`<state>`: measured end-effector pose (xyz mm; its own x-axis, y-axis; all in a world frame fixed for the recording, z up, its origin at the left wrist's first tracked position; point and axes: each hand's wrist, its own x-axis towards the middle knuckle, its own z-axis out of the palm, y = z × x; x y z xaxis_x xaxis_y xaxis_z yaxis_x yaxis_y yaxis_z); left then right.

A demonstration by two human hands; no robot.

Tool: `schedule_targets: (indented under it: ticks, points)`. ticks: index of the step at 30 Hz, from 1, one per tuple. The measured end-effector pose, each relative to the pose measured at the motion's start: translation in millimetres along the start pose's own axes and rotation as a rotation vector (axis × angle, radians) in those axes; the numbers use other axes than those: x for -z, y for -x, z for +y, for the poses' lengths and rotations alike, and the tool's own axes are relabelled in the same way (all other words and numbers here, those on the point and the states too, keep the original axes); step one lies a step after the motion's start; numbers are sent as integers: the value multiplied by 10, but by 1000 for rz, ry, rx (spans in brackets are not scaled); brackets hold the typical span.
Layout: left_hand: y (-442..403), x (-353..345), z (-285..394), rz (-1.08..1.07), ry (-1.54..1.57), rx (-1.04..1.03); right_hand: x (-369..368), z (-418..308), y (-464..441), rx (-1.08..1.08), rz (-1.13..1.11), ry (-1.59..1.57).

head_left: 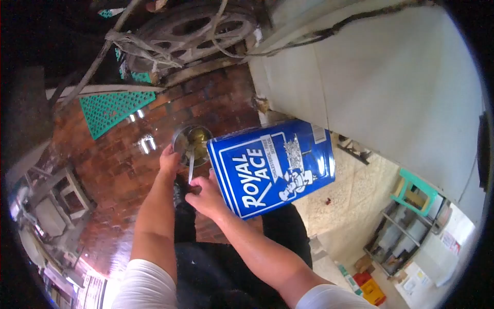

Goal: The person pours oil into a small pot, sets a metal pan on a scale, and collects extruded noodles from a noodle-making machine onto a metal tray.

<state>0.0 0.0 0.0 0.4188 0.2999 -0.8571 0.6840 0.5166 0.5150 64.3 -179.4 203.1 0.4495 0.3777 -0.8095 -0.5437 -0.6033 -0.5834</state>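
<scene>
My left hand (pixel 170 158) is closed on the left rim of a round metal bowl (pixel 177 140) with yellowish liquid in it. A slim metal utensil with a flat, pale handle (pixel 192 167) reaches into the bowl; its lower end is hidden. My right hand (pixel 205 196) has its fingers closed at the near end of that handle. Right beside this hand stands a large blue "Royal Ace" soya oil tin (pixel 270 170), tilted in view, its corner close to the bowl's right edge. Whether my right hand also touches the tin is unclear.
Reddish brick floor (pixel 108 175) lies below, with a green perforated mat (pixel 116 109) on it. A large spoked wheel (pixel 190 33) and ropes are ahead. At right are a pale panel (pixel 391 87), a green stool (pixel 414 191) and a metal rack (pixel 404 234).
</scene>
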Motion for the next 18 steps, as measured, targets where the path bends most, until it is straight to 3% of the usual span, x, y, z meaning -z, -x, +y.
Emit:
schedule_targets:
  ticks: [5, 18]
  points:
    - [277, -195, 276, 138, 3, -4, -35, -3, 4, 42, 31, 17]
    - [246, -218, 310, 13, 56, -89, -33, -12, -12, 46, 31, -14]
